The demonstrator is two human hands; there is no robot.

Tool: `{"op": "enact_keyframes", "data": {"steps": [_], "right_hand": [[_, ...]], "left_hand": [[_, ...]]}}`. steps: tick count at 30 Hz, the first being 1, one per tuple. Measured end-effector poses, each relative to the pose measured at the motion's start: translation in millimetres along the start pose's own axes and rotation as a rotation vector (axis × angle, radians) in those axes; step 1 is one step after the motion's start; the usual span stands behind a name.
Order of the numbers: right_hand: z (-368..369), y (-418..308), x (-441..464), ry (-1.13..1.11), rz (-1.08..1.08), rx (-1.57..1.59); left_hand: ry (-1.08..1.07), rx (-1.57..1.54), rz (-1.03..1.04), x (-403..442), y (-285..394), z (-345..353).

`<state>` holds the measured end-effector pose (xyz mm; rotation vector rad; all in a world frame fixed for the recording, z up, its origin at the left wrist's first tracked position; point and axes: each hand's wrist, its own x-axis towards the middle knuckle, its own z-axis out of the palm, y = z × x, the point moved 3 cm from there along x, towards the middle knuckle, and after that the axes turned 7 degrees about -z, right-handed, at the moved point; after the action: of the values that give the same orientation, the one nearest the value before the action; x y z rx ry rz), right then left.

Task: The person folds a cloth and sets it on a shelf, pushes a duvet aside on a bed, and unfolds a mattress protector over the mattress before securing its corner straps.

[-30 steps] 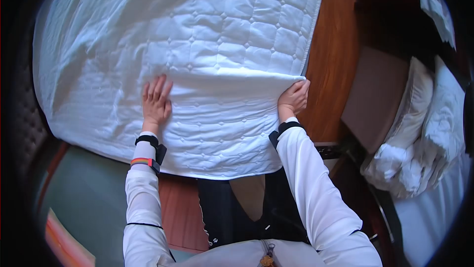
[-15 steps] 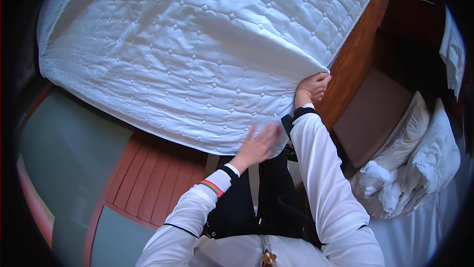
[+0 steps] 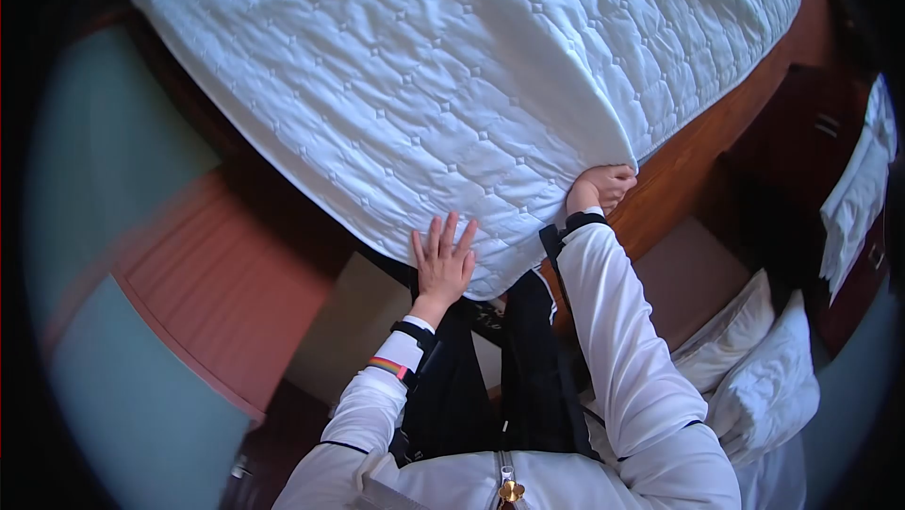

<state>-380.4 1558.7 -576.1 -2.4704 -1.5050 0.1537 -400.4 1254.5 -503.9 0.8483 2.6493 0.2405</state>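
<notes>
A white quilted mattress pad (image 3: 415, 95) covers the bed and fills the upper part of the head view. My right hand (image 3: 603, 188) is closed round the pad's edge at the right side, and a raised fold runs up from that grip. My left hand (image 3: 444, 260) lies flat on the pad close to its near edge, fingers spread, holding nothing. Both arms wear white sleeves with black wrist bands; a rainbow band (image 3: 390, 369) circles the left sleeve.
Along the right of the pad runs a brown wooden bed edge (image 3: 693, 147). White pillows (image 3: 768, 378) lie at the lower right, and white cloth (image 3: 858, 189) hangs at the far right. Reddish slatted panelling (image 3: 222, 293) and a grey-green surface (image 3: 123, 369) are at the left.
My left hand has moved left along the near edge and now rests flat with spread fingers. My right hand keeps its grip on the pad. The view has turned.
</notes>
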Motion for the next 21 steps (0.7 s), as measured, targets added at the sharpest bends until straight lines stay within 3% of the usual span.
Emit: {"op": "enact_keyframes", "data": {"steps": [4, 7, 8, 11, 12, 14, 15, 16, 19, 21], "right_hand": [[-10, 2, 2, -0.147, 0.010, 0.105], [-22, 10, 4, -0.269, -0.029, 0.238], [-18, 13, 9, -0.304, -0.058, 0.389], [-7, 49, 23, -0.523, -0.139, 0.856], [-11, 62, 25, -0.613, -0.169, 1.017], [-33, 93, 10, -0.733, -0.223, 1.003], [-48, 108, -2, -0.789, -0.249, 0.995], [-61, 123, -15, -0.901, -0.254, 0.999], [-88, 160, -49, -1.254, -0.134, 1.061], [-90, 177, -53, -1.327, -0.180, 1.022]], "left_hand": [[-0.068, -0.182, -0.124, -49, 36, 19], [-0.129, -0.333, -0.068, -73, 57, 11], [-0.078, -0.380, -0.022, -79, 62, 3], [0.029, -0.695, -0.149, -108, 41, 16], [0.265, -0.642, -0.262, -105, 35, -2], [0.384, -0.712, -0.483, -111, 0, 12], [0.359, -0.861, -0.643, -116, -18, 29], [0.344, -1.274, -0.852, -119, -35, 51], [0.268, -1.459, -0.778, -110, -70, 70], [0.227, -1.472, -0.708, -96, -69, 52]]}}
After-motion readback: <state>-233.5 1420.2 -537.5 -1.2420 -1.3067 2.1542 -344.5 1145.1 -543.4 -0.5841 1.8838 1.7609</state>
